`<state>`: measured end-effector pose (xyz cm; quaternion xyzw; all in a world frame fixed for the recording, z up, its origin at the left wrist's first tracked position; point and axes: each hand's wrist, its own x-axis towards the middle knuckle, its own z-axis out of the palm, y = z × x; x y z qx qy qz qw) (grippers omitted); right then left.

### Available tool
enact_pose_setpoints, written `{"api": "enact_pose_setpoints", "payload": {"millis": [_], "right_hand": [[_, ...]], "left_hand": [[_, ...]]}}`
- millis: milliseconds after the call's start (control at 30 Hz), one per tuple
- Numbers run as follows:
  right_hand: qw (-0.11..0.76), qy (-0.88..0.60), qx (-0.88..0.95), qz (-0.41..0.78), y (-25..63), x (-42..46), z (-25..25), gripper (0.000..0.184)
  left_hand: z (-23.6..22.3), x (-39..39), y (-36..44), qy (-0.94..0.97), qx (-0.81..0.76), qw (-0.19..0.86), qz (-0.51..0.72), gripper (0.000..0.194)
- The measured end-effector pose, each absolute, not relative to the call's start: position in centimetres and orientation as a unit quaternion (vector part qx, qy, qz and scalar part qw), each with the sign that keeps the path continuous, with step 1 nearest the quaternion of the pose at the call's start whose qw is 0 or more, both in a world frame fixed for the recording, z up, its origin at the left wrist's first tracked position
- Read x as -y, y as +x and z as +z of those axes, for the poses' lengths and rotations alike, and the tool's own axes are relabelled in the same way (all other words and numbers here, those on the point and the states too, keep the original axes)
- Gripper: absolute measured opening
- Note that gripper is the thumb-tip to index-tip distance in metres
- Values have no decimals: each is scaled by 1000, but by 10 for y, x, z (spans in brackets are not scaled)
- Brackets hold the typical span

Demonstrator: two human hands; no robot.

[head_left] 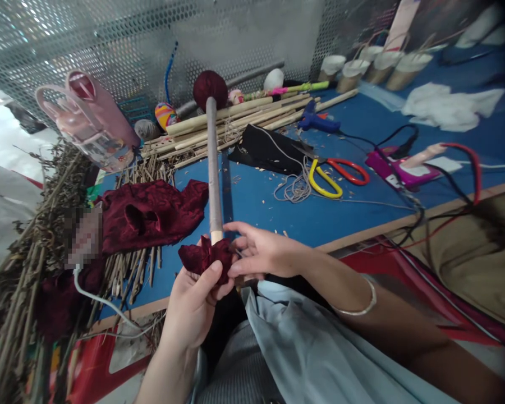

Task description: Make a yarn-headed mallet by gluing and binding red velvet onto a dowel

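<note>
A stick wrapped in grey (pixel 212 163) points away from me, with a dark red ball (pixel 210 90) on its far end. Dark red cloth (pixel 204 259) is bunched round the bare wooden near end. My left hand (pixel 197 294) is closed on this cloth, thumb on top. From the right, my right hand (pixel 261 252) comes up against the bundle, its fingers curled and the thumb touching the cloth. Something thin and greyish shows between those fingers, too small to name. A larger piece of dark red cloth (pixel 151 216) lies on the blue table (pixel 261 207) to the left.
Scissors (pixel 339 174), coiled grey cord (pixel 297 188) and black cloth (pixel 269 148) lie beyond my right hand. Further right are a blue glue gun (pixel 318 120) and a purple power strip (pixel 404 168). Wooden sticks (pixel 244 120) lie at the back; dried stalks (pixel 46 224) crowd the left edge.
</note>
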<state>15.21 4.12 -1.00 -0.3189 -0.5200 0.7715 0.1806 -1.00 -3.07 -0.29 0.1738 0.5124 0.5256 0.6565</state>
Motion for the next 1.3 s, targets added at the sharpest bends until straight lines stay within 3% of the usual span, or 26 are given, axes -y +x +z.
{"api": "enact_pose_setpoints", "payload": {"millis": [133,333,567,667,733,900,1133,1300], "right_hand": [[182,-360,605,687,162,-51,0,19],[312,-457,605,572,169,-73,0,23],[268,-527,766,253,174,-84,-3,17],[354,-509,767,166,173,-59,8,24],[388,-504,739,221,171,-36,14,17],[288,-452,695,478,161,2,8,41],[332,-476,554,596,154,1,-7,32],[363,-462,455,669,152,-3,-12,24]], "left_hand": [[-3,31,-13,169,-525,657,514,31],[-1,31,-14,159,-521,668,507,31],[-2,29,-6,141,-505,702,482,29],[-4,28,-3,144,-496,708,483,30],[-6,29,-1,154,-489,703,493,29],[-4,28,6,210,-455,696,515,21],[-6,27,15,290,-471,681,480,18],[-9,30,12,319,-447,687,475,33]]}}
